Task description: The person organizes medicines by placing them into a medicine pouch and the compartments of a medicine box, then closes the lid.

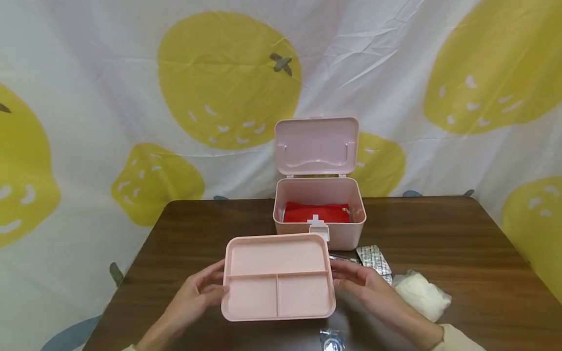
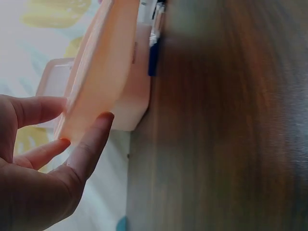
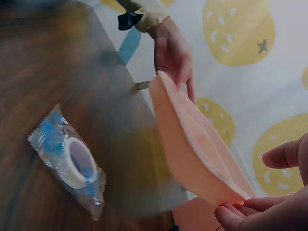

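Observation:
A pale pink tray [image 1: 254, 256] with three compartments is held up over the table, its inside facing the head camera. My left hand [image 1: 193, 297] pinches the tray's left end; in the left wrist view its fingers and thumb lie on both sides of the wall. At the opposite end my right hand [image 1: 369, 290] holds the rim, the fingertips against the edge in the right wrist view. All compartments are bare. Behind the tray stands a pink box [image 1: 347, 236], its lid [image 1: 316, 146] raised, with a red zip pouch [image 1: 303, 213] inside.
Right of the box lie silver blister packs [image 1: 373, 259] and a white bundle [image 1: 422, 295] in clear plastic. A wrapped roll of white tape [image 3: 79, 163] lies near the front. One slim blue-ended item [image 2: 153, 57] is beside the box. A fruit-print cloth [image 1: 110, 87] hangs behind the table.

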`<state>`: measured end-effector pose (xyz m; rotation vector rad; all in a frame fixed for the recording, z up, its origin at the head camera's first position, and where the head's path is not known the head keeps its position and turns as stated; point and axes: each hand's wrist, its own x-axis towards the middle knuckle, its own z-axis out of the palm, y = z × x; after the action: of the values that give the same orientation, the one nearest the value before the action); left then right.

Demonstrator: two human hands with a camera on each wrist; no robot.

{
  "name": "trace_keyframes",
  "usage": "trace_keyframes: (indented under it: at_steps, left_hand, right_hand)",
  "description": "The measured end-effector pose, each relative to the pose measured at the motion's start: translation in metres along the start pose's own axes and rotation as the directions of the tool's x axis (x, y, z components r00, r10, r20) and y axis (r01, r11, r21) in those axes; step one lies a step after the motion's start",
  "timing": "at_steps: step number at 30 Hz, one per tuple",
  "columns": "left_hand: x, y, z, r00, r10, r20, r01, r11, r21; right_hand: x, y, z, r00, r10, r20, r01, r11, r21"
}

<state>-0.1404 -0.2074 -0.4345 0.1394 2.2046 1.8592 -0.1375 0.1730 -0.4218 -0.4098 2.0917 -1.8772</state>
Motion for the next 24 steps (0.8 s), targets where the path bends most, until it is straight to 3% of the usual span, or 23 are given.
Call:
trace_keyframes:
  at_steps: [10,24]
  left_hand:
    - [-0.003,-0.020,0.001,0.998,-0.041,0.041,0.042,0.999,-0.018]
    - [-0.003,-0.036,0.006,0.995,-0.095,0.033,0.095,0.995,0.001]
  right_hand:
    - [-0.005,0.020,0.009,0.994,0.108,0.033,-0.111,0.987,0.116]
    - [0.003,0.042,0.012,0.991,0.114,0.074,-0.118,0.992,0.045]
